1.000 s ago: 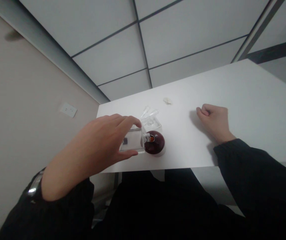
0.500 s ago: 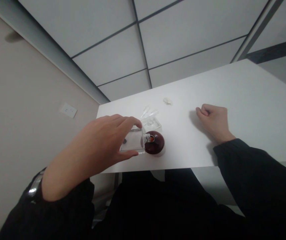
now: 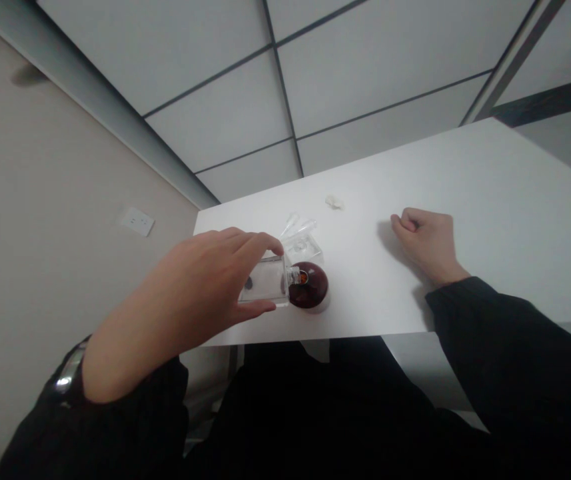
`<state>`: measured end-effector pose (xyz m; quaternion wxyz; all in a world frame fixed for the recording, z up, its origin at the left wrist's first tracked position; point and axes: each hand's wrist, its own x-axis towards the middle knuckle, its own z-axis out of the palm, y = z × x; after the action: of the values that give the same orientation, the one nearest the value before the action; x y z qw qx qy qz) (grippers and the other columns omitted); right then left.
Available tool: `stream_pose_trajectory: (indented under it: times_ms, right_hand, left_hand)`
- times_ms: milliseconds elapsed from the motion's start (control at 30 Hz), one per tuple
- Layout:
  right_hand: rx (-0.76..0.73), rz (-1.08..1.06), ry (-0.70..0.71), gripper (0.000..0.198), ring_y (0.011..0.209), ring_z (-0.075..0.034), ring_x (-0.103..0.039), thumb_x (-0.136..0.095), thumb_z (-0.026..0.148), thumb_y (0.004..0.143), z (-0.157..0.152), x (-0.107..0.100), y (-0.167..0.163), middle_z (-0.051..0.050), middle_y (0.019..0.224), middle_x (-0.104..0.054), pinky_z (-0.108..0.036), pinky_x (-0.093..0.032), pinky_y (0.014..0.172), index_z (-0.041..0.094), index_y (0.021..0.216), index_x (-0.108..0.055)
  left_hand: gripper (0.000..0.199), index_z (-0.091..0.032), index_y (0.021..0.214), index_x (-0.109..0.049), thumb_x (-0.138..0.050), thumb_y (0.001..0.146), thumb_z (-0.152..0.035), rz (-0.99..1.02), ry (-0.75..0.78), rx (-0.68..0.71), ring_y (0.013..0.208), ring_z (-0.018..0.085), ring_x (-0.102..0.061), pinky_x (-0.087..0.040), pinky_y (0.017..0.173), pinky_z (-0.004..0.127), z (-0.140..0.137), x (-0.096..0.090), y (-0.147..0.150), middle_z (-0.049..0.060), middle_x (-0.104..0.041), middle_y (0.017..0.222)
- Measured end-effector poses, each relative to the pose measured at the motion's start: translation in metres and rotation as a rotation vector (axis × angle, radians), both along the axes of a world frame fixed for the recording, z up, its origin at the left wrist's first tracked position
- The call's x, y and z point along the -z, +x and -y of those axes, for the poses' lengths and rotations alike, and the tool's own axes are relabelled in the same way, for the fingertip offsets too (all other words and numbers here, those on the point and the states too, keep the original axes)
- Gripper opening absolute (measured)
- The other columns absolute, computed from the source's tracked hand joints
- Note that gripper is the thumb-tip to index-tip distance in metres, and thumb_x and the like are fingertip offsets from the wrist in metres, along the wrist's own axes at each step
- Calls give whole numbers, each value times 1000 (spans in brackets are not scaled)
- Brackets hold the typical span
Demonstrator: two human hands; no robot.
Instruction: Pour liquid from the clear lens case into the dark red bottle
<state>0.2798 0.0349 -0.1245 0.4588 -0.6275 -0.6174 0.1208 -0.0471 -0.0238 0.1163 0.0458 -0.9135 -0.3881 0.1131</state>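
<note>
My left hand (image 3: 210, 277) is closed round a clear, square glass bottle (image 3: 268, 280), thumb on the near side and fingers on the far side. The bottle lies tilted on its side, its threaded neck pointing right over a dark red, rounded vessel (image 3: 315, 287). An orange-brown spot shows at the vessel's top by the bottle's mouth. Just behind stands a second clear, square glass container (image 3: 304, 248), partly hidden. My right hand (image 3: 428, 243) rests as a fist on the white table, apart from these things; nothing shows in it.
Thin clear plastic pieces (image 3: 299, 225), perhaps droppers, lie behind the glass container. A small crumpled whitish scrap (image 3: 334, 202) sits farther back on the white table (image 3: 495, 220). A wall with a socket (image 3: 138, 221) rises at left, and panelled doors (image 3: 245, 127) stand behind the table.
</note>
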Motion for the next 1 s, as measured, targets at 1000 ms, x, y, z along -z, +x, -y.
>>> stream_pose_trajectory:
  times_ms: [1000]
  right_hand:
    - [-4,-1,13,43,52,-12,-24,-56,33,83,0,1,1,5,50,-22,-35,-23,58,25,58,-22]
  left_hand:
    - [50,-24,129,-61,-81,88,-45,27,10,55,104,33,-73,-55,84,43,1,-2,2,10,-77,124]
